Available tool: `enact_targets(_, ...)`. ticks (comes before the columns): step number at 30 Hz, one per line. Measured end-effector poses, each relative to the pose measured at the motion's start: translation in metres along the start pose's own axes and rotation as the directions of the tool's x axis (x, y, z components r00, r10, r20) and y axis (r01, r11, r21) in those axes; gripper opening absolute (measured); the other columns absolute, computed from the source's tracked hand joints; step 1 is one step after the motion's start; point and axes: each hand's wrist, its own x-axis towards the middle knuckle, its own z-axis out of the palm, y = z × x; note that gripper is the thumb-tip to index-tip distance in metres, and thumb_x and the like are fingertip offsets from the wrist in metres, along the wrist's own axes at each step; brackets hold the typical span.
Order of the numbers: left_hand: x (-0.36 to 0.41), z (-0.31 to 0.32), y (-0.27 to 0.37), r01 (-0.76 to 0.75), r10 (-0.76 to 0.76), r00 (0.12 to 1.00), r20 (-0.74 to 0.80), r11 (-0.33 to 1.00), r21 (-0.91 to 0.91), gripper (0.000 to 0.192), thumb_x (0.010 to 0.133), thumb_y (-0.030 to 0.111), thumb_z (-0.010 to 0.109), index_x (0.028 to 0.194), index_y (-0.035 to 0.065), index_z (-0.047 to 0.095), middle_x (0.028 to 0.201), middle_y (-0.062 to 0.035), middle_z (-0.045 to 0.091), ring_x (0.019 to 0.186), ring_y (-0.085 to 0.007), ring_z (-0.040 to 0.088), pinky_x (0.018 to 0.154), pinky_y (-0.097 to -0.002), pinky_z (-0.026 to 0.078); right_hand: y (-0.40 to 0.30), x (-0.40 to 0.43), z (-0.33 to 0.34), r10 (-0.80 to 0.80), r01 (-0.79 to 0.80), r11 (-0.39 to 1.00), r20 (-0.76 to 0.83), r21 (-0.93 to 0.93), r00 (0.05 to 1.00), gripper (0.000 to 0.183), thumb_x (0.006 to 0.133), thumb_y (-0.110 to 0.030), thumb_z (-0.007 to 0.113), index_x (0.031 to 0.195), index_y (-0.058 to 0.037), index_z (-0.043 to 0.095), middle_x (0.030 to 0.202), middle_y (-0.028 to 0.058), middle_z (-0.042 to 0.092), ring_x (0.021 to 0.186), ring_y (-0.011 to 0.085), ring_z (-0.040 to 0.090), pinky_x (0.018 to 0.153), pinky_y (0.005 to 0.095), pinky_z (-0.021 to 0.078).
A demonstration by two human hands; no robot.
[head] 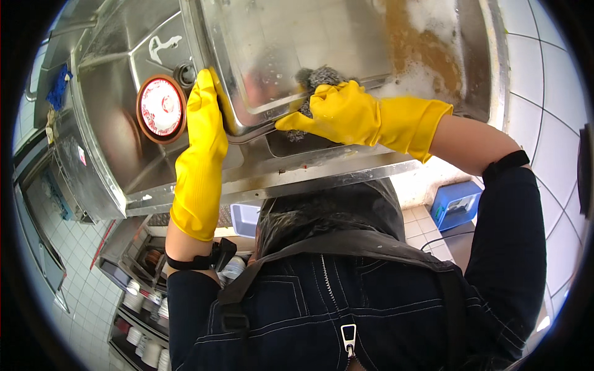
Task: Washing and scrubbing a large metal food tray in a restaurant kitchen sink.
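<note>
Both of my hands wear yellow rubber gloves. My left hand [204, 111] holds the left rim of a rectangular stainless steel tray [297, 37], which is tilted over the sink. In my right hand [345, 113] is a grey steel wool scourer [325, 75], pressed against the tray's near edge by its corner. The tray's surface looks wet and reflective. Left of the tray, a round dish [161, 107] with a red-and-white pattern and a brown rim rests in the left sink basin [106, 83], near the drain [185, 73].
White suds and brownish liquid [424, 51] fill the right basin. The metal sink edge [325, 178] runs before my apron [329, 213]. White wall tiles [533, 102] border the right side. A blue container [457, 204] sits low right; shelves with stacked white dishes [151, 352] stand lower left.
</note>
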Motion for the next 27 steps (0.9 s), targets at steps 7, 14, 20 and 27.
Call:
enact_targets(7,0.006,0.005,-0.006,-0.066,0.065,0.997,-0.052,0.997,-0.025,0.039,0.095,0.043,0.052,0.111,0.0079,0.062,0.098,0.0021,0.061,0.087,-0.0080,0.052,0.078,-0.0245,0.043,0.005,-0.021,0.026,0.056,-0.048,0.996,0.093,-0.081,0.994,0.019,0.079,-0.022,0.057,0.089,-0.0145,0.072,0.070,0.0120,0.064,0.060,0.0278,0.059,0.053,0.0418,0.0489)
enact_targets(14,0.011,-0.018,0.003,-0.001,0.052,0.983,0.175,0.959,-0.282,0.038,0.097,0.039,0.050,0.114,0.0063,0.061,0.105,-0.0002,0.063,0.094,-0.0093,0.056,0.083,-0.0247,0.045,0.101,-0.101,0.012,0.371,-0.244,0.928,0.633,-0.282,0.680,0.029,0.092,-0.027,0.043,0.105,-0.0139,0.065,0.093,0.0106,0.068,0.085,0.0312,0.065,0.078,0.0434,0.0492)
enact_targets(20,0.021,-0.010,0.003,-0.039,0.095,0.977,0.189,0.960,-0.279,0.041,0.099,0.038,0.046,0.117,0.0038,0.059,0.108,-0.0019,0.063,0.096,-0.0123,0.057,0.086,-0.0264,0.045,0.175,-0.164,0.029,0.578,-0.238,0.796,0.579,-0.557,0.575,0.031,0.086,-0.022,0.051,0.114,-0.0151,0.062,0.089,0.0122,0.067,0.081,0.0312,0.064,0.070,0.0428,0.0489)
enact_targets(27,0.024,-0.013,0.008,0.005,-0.003,1.000,0.022,0.995,-0.098,0.038,0.100,0.035,0.045,0.116,0.0037,0.059,0.108,-0.0029,0.063,0.095,-0.0128,0.058,0.086,-0.0278,0.047,0.244,-0.183,0.032,0.961,-0.884,0.207,0.257,-0.418,0.103,0.028,0.087,-0.020,0.052,0.110,-0.0064,0.061,0.086,0.0145,0.065,0.080,0.0289,0.062,0.070,0.0388,0.0479)
